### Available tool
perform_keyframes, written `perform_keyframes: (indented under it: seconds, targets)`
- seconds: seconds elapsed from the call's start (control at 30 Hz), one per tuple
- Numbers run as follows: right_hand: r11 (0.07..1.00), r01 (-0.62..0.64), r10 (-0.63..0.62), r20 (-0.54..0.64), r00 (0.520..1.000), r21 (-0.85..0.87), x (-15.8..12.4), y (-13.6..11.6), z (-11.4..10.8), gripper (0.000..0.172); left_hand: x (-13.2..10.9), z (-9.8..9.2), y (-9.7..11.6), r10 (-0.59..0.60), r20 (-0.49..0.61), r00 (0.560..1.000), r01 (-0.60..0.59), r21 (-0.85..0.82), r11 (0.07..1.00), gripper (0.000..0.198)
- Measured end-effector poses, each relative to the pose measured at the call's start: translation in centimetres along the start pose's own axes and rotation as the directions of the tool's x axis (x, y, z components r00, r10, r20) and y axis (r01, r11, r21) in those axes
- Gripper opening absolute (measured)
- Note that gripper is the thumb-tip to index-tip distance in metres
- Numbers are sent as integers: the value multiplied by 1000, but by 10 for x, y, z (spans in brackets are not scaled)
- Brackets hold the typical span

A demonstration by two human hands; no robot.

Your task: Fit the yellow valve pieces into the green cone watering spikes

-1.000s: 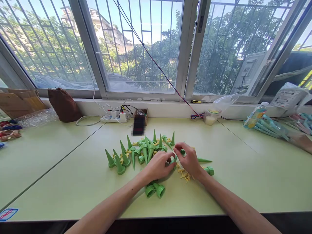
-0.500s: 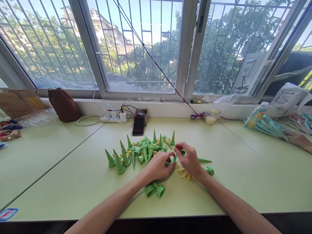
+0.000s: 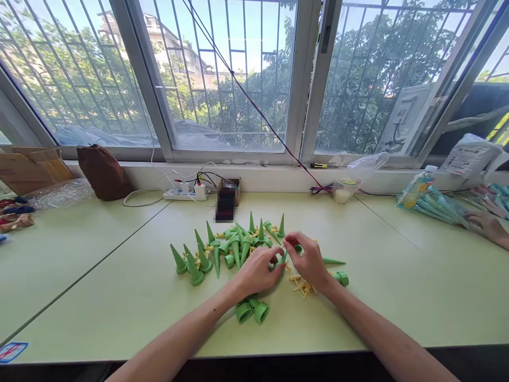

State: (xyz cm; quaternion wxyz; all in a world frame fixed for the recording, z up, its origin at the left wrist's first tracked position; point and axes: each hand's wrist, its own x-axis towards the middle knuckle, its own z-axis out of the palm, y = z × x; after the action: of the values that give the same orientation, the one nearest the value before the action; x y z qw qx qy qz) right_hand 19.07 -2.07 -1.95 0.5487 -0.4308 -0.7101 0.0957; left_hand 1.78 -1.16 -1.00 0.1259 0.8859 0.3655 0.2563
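Observation:
My left hand (image 3: pixel 259 269) is closed around a green plastic plant-watering spike (image 3: pixel 282 260), only part of which shows between thumb and fingers. Right beside it, my right hand (image 3: pixel 308 261) pinches thumb and fingertips together at the spike's end; whatever is in that pinch is too small to make out. Beneath my right wrist lie several small yellow T-shaped plastic pieces (image 3: pixel 304 287). A pile of green spikes (image 3: pixel 235 248) mixed with yellow pieces spreads behind and left of my left hand. Nearer me, green spikes with open caps (image 3: pixel 260 312) lie partly under my left forearm.
Several spikes (image 3: pixel 195 275) stand tip-up at the pile's left. A green cap (image 3: pixel 341 278) lies beyond my right wrist. Toward the window are a power strip (image 3: pixel 185 195), a blurred dark object (image 3: pixel 225 206) and a plastic cup (image 3: pixel 344 192). Another person's hand (image 3: pixel 488 225) is far right.

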Motion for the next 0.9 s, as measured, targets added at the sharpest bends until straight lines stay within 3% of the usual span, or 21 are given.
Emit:
perform_keyframes:
  seconds: [0.9]
  targets:
    - [999, -39, 38, 31, 999, 32, 0, 0, -1, 9, 0, 0, 1, -24, 12, 1000, 25, -27, 999, 11]
